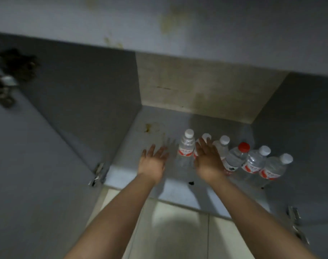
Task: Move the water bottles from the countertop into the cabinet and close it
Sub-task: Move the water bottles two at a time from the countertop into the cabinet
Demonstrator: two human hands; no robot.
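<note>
Head view: six water bottles [234,156] stood in a row on the cabinet [196,90] floor, toward its right side; the left hand [152,161] and right hand [209,161] both reached in with fingers spread, holding nothing, the right one in front of the second bottle. Judged: placing looked done, so draw both arms straight back without brushing the caps, then swing the open left door [28,165] shut. Rusty hinges [98,173] flanked the opening, near the arms' way out.
</note>
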